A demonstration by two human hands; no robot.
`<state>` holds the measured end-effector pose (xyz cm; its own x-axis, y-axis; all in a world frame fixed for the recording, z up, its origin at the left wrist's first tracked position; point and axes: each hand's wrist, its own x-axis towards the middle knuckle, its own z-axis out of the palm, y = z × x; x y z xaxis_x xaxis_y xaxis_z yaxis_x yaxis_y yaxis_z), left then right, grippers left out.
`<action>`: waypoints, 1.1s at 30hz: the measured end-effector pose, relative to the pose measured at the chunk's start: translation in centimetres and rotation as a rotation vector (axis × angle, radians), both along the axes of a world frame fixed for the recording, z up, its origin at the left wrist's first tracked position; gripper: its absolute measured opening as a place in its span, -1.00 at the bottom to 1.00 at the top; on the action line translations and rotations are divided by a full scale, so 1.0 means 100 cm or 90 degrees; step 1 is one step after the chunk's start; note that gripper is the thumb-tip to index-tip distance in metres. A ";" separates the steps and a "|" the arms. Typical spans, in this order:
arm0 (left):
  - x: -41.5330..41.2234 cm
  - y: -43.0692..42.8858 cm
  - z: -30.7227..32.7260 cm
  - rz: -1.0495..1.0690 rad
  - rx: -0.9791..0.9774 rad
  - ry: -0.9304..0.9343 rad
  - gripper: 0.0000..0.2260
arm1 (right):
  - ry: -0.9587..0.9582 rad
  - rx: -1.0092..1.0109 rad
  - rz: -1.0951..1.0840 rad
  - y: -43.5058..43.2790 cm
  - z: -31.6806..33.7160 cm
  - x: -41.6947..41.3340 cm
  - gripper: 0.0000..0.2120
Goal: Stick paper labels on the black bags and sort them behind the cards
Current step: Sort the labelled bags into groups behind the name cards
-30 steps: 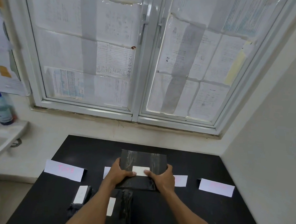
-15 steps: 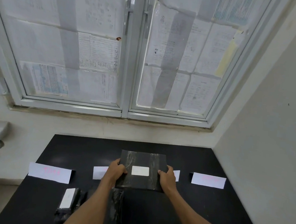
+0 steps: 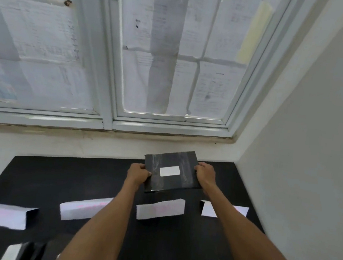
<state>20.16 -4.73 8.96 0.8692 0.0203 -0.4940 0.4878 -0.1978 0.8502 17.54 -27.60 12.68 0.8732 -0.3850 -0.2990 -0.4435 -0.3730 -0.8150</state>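
A black table [image 3: 61,180] stands in the room's corner, its far edge along the wall below a white-framed window [image 3: 107,121]. Printed paper sheets [image 3: 195,48] cover both panes; a pale yellow strip [image 3: 252,32] hangs at the right pane's edge. A plain grey wall [image 3: 313,122] flanks the table's right edge.
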 end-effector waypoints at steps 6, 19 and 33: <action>0.053 -0.130 -0.027 -0.049 0.075 0.031 -0.81 | 0.055 -0.001 -0.068 -0.113 -0.032 0.051 -0.80; 0.108 -0.314 -0.109 -0.056 0.009 0.176 -0.70 | 0.219 0.038 -0.156 -0.267 -0.159 0.089 -0.20; 0.056 -0.248 -0.073 -0.128 0.106 0.051 -0.43 | 0.069 -0.082 -0.115 -0.184 -0.132 0.081 -0.31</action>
<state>25.81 -29.51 1.69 0.8224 -0.0626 -0.5654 0.4887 -0.4311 0.7585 25.63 -46.02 -0.54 0.7524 -0.5728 -0.3252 -0.5944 -0.3777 -0.7099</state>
